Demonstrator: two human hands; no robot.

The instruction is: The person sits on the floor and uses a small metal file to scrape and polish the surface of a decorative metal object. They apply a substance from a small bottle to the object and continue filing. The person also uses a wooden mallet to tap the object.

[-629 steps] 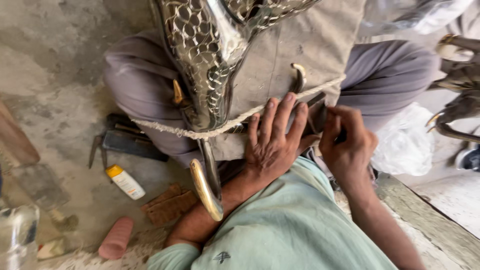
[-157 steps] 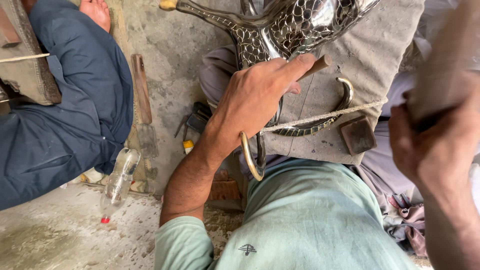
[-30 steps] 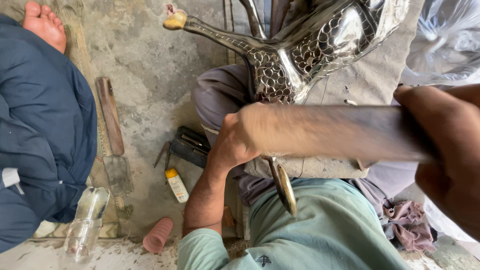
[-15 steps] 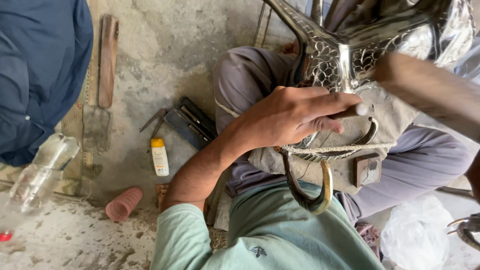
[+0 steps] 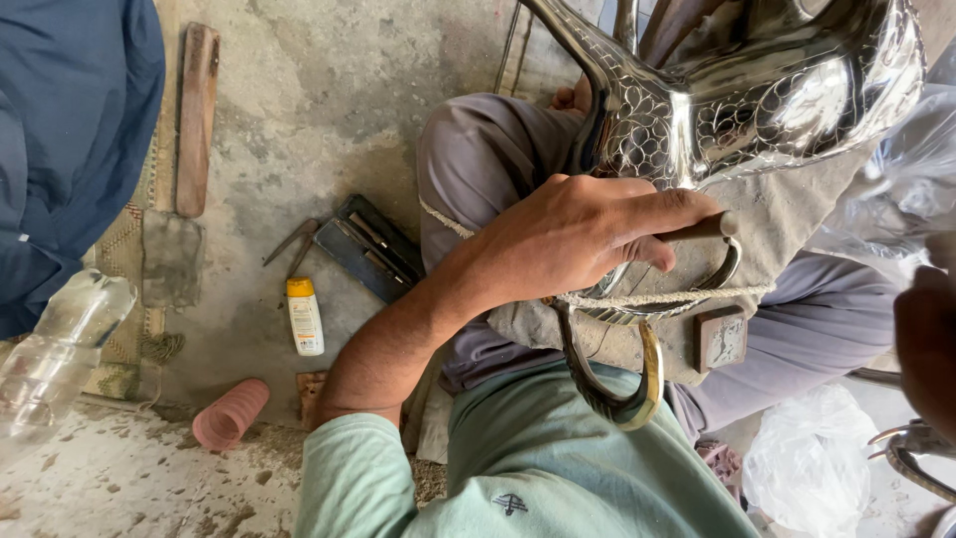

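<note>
Left hand (image 5: 588, 239) closed around a dark tool handle (image 5: 702, 231), fingers curled, resting against one embossed silver metal figure (image 5: 737, 100) held across the lap. One cord (image 5: 667, 297) stretched just below the hand, over a grey cloth (image 5: 787, 214). One curved brass-tipped horn (image 5: 637, 384) hanging below the hand. Right hand (image 5: 926, 344) only partly visible at the frame edge; grip cannot be told. On the floor beyond the forearm: one small yellow-capped bottle (image 5: 304, 317), one pink ribbed cup (image 5: 231, 413), one clear plastic bottle (image 5: 55, 354), contents not discernible.
</note>
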